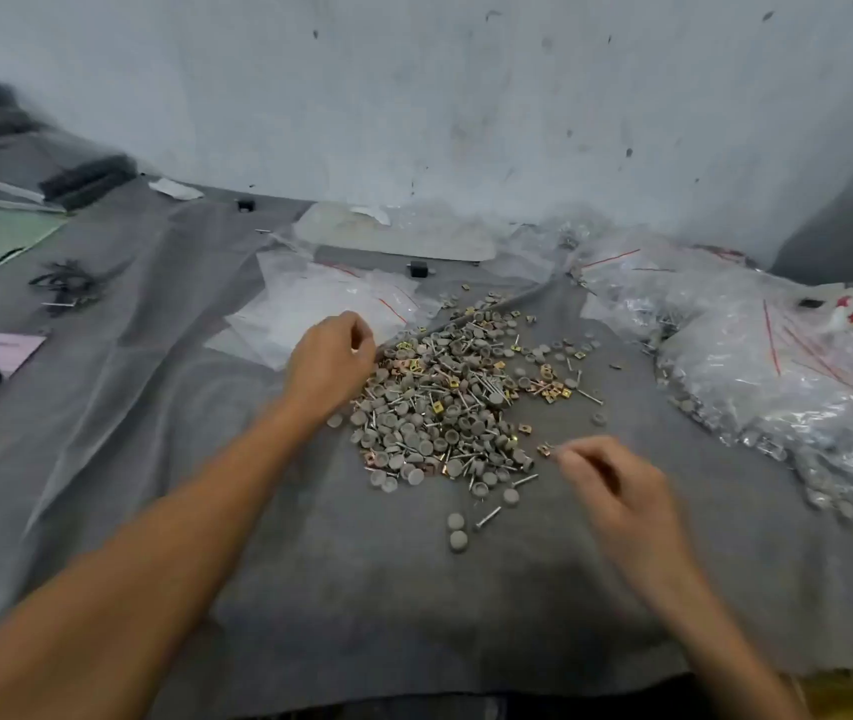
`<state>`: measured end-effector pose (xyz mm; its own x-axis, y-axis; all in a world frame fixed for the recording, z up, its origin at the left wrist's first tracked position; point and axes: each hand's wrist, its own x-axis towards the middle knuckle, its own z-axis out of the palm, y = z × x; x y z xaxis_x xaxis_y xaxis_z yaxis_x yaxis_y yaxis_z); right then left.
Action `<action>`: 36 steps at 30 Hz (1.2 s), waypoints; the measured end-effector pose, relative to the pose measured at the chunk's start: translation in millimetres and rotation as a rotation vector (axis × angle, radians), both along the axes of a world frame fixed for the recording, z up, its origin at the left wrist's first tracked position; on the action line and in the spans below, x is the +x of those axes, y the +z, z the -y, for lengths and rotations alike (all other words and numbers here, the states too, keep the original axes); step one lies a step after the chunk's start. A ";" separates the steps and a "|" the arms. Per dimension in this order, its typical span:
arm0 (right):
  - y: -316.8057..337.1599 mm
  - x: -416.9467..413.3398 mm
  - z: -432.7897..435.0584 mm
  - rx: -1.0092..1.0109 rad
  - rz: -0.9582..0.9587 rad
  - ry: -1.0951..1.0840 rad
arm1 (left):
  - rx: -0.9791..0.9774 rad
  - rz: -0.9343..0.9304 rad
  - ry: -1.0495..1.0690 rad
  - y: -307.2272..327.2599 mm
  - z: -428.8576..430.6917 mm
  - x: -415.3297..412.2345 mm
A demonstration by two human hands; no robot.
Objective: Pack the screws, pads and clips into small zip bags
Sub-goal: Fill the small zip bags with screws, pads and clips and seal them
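Hundreds of screws (488, 517), pads (458, 540) and clips (438, 406) are seen heaped on a desk (154, 433) draped in grey cloth.

The heap is flanked by two bare hands. The left hand (331, 363) is held at the heap's left edge with fingers curled; whether anything is caught in its grip cannot be told. The right hand (616, 485), blurred, is stretched toward a brass clip (545, 449) just off the heap's near right edge; whether its grip is closed on the clip cannot be told. Flat zip bags (310, 304) with red seal lines are spread just behind the left hand. Filled clear bags (757, 366) are piled at the right. Two pads and one screw are seen loose nearer the person.
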<state>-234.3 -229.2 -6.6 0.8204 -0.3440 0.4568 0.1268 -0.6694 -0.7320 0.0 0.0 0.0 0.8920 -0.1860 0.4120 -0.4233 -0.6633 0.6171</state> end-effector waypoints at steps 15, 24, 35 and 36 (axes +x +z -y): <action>-54.7 125.2 -19.0 -0.245 -0.179 -0.002 | 0.144 0.025 0.105 -39.8 -16.8 58.9; -31.2 127.8 -25.2 -0.268 -0.004 -0.053 | -0.095 0.119 -0.069 -19.8 -33.1 6.2; -4.2 141.5 -36.6 1.268 -0.330 0.343 | -0.091 0.158 -0.322 -14.9 -31.2 -23.7; -5.0 140.0 -35.2 1.271 -0.318 0.349 | -0.085 0.140 -0.343 -14.2 -32.1 -21.7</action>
<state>-94.4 -194.0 -11.6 0.9605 -0.1365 -0.2423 -0.1395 0.5173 -0.8444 -21.7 32.1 -14.2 0.7179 -0.4234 0.5526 -0.6960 -0.4173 0.5843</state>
